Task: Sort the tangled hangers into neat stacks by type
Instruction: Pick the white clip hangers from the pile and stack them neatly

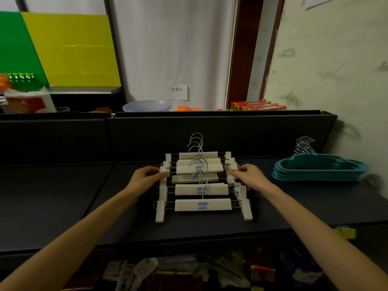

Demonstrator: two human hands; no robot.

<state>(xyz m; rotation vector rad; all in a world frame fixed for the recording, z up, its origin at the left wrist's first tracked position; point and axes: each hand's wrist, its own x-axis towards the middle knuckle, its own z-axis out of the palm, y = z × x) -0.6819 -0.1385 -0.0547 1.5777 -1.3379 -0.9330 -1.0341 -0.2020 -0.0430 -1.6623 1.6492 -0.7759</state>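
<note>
Left hand point(144, 177) and right hand point(249, 176) pinch the end clips of one white clip hanger point(199, 168), fingers closed on them. Between the fingers: rigid, probably light bar. The clip ends look the surest hold; hooks could snag.

White clip hangers point(202, 186) lie overlapped in a row on the dark shelf point(63, 196), hooks toward 12 o'clock, running from centre back to front. The left hand point(144, 178) grips the clip end of a middle hanger at 9 o'clock of the row; the right hand point(251, 177) grips the opposite clip end at 3 o'clock. A stack of teal hangers point(319, 170) rests well apart at 3 o'clock, beside the wall point(336, 70).
</note>
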